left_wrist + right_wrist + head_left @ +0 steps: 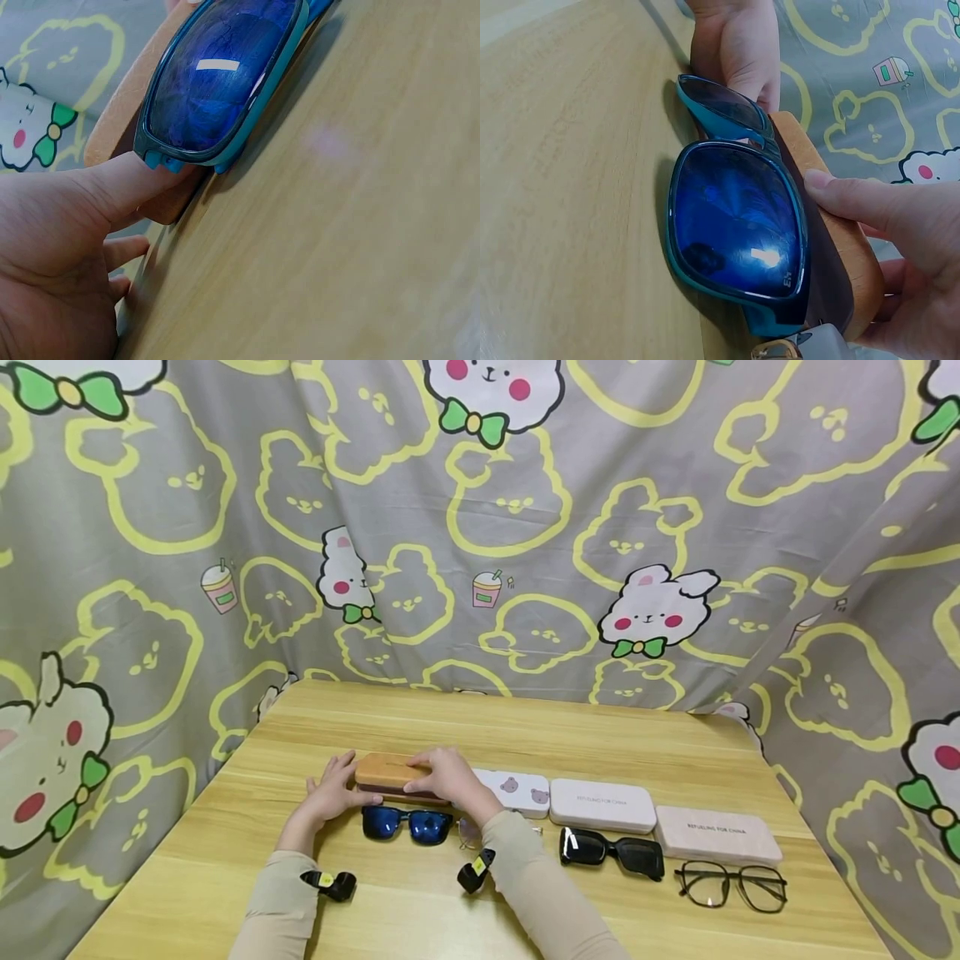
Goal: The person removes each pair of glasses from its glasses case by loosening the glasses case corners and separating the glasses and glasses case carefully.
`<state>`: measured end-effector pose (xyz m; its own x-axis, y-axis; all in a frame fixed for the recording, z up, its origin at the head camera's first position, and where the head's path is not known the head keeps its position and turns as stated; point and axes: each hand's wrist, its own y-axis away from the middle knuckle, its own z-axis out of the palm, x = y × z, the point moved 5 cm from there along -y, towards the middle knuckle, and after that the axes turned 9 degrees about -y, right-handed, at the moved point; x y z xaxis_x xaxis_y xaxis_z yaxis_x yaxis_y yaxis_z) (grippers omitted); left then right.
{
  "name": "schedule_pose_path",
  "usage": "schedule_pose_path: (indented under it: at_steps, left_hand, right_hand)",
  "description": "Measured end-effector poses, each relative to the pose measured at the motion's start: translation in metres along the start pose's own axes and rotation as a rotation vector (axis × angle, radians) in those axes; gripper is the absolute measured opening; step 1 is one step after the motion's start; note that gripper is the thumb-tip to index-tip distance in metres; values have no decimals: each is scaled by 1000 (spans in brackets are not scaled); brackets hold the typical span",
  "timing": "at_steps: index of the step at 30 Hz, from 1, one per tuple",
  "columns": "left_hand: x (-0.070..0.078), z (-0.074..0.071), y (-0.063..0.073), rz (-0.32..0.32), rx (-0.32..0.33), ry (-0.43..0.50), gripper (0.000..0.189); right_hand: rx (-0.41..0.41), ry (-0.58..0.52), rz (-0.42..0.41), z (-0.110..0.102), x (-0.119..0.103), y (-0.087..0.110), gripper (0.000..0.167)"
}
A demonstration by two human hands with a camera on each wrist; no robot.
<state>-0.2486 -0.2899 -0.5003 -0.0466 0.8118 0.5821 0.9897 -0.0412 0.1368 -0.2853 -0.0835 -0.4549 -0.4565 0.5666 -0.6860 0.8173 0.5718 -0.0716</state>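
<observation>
An orange-brown glasses case lies lid up at the left end of a row of cases. My right hand grips its right part, thumb on the front edge and fingers behind, as the right wrist view shows. Around the case's left end is my left hand, its thumb along the front and its other fingers spread at the end and back. Blue-lensed sunglasses with a dark and teal frame lie right before the case; in the left wrist view one lens hides the left thumb's tip.
To the right stand a white bear-print case, a white case and a pink case. Before them lie thin-rimmed glasses partly behind the right wrist, black sunglasses and black-framed glasses. A patterned curtain surrounds the wooden table.
</observation>
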Motion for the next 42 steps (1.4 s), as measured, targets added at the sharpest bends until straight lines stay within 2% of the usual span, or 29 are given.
schedule_pose_path:
  at_steps: [18, 42]
  left_hand:
    - [1, 0, 0, 1, 1, -7, 96]
    - [1, -1, 0, 9, 0, -7, 97]
  right_hand:
    - [61, 94, -45, 5, -3, 2, 44]
    - [92, 130, -53, 7, -4, 3, 44]
